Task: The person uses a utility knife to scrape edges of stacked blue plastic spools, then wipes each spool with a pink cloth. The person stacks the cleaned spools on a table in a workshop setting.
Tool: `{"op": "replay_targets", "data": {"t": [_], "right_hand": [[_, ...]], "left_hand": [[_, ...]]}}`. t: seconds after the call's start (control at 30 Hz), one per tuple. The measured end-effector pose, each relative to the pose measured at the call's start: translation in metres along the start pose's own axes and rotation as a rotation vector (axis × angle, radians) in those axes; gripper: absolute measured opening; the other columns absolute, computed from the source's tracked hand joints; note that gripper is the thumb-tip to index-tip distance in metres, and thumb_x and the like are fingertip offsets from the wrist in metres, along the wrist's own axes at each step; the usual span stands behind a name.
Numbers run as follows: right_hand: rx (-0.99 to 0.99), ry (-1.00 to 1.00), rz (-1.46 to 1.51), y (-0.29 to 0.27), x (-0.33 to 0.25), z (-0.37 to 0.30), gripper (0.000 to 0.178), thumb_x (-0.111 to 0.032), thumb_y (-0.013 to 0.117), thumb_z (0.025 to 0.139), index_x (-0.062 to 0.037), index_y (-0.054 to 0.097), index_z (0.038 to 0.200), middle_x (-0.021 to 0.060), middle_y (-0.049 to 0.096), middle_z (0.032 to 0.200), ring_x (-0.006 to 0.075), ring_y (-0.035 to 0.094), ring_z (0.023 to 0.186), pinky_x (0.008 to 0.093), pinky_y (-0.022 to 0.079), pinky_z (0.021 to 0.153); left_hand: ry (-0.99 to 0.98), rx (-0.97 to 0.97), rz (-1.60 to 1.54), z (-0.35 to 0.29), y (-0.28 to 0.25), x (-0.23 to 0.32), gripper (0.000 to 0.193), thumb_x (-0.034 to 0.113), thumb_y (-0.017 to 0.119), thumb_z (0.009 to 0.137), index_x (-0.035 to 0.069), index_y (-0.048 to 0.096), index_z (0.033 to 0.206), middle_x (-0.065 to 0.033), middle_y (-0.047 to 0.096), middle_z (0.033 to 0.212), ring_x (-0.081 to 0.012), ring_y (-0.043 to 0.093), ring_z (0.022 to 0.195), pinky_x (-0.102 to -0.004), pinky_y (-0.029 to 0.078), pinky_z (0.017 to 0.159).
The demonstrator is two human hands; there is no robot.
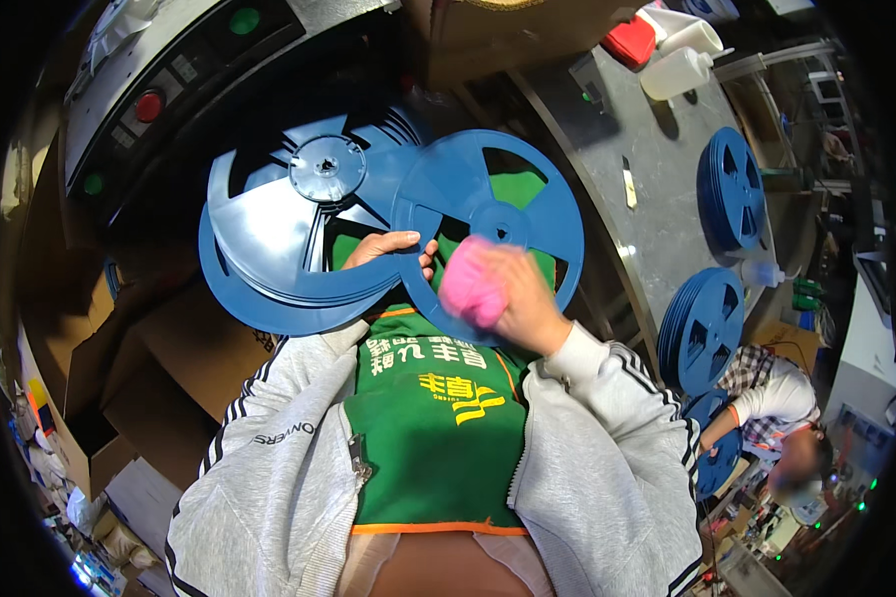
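Standing here watching: the left hand [383,247] has its thumb and fingers clamped where two lots of blue plastic meet, the single reel [556,231] to the right and the reel stack [259,219] to the left, both in front of the green apron [428,438]. Right hand [528,298] is bunched around a pink cloth [471,284], pressed up to the reel's near side, kinda blurry. My worry? One hand's grip at the edge looks thin, so a hard rub could twist that reel loose. Cloth could also snag a cut-out, and slick plastic might slide off the stack.
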State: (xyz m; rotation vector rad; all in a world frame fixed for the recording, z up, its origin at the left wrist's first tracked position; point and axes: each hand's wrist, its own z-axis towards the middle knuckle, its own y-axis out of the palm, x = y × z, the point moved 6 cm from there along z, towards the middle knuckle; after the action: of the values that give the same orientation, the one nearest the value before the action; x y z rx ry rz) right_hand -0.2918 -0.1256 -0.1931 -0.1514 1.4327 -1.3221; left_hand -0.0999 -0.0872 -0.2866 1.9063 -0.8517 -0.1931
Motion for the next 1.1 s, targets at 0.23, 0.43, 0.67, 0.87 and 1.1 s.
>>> {"op": "replay_targets", "data": {"t": [0.23, 0.43, 0.67, 0.87, 1.1], "right_hand": [[0.279, 0.461, -0.152, -0.017, 0.078, 0.014, 0.032, -0.008, 0.068, 0.075, -0.0038, 0.054, 0.105, 0.0198, 0.058, 0.105, 0.0409, 0.053, 0.103, 0.0442, 0.043, 0.09], [0.028, 0.066, 0.153, 0.006, -0.002, -0.088, 0.034, -0.01, 0.072, 0.078, -0.0077, 0.053, 0.106, 0.0159, 0.059, 0.131, 0.036, 0.056, 0.115, 0.045, 0.042, 0.099], [0.622, 0.876, -0.108, -0.048, 0.134, -0.076, 0.041, -0.009, 0.074, 0.076, -0.001, 0.051, 0.11, 0.0216, 0.055, 0.109, 0.0417, 0.051, 0.107, 0.0469, 0.042, 0.093], [0.29, 0.11, 0.085, 0.002, 0.046, 0.016, 0.044, -0.01, 0.076, 0.073, -0.0055, 0.056, 0.111, 0.0151, 0.057, 0.112, 0.0359, 0.052, 0.111, 0.0427, 0.041, 0.098], [1.088, 0.842, 0.909, -0.103, 0.241, -0.064, 0.014, -0.004, 0.07, 0.089, 0.0012, 0.065, 0.101, 0.008, 0.068, 0.1, 0.0162, 0.067, 0.086, 0.03, 0.056, 0.075]], "left_hand": [[0.041, -0.045, -0.032, 0.003, 0.005, 0.002, 0.03, 0.019, 0.057, 0.099, -0.009, 0.06, 0.109, -0.012, 0.065, 0.098, -0.0193, 0.063, 0.08, -0.0329, 0.056, 0.079], [0.063, 0.023, 0.018, 0.004, -0.002, 0.003, 0.033, 0.025, 0.055, 0.1, -0.007, 0.061, 0.108, -0.0091, 0.065, 0.085, -0.0213, 0.067, 0.078, -0.0303, 0.055, 0.074], [0.066, -0.008, 0.053, 0.0, 0.007, 0.002, 0.033, 0.025, 0.055, 0.101, -0.007, 0.059, 0.11, -0.0089, 0.063, 0.087, -0.0208, 0.064, 0.081, -0.0296, 0.053, 0.074], [0.043, -0.024, 0.051, 0.001, 0.002, 0.0, 0.035, 0.028, 0.054, 0.101, -0.005, 0.058, 0.112, -0.0077, 0.062, 0.089, -0.0209, 0.061, 0.083, -0.0306, 0.051, 0.077], [0.047, -0.068, 0.116, 0.003, -0.007, 0.0, 0.039, 0.03, 0.056, 0.1, -0.005, 0.057, 0.118, -0.0072, 0.063, 0.093, -0.0219, 0.064, 0.092, -0.0317, 0.054, 0.083]]}}
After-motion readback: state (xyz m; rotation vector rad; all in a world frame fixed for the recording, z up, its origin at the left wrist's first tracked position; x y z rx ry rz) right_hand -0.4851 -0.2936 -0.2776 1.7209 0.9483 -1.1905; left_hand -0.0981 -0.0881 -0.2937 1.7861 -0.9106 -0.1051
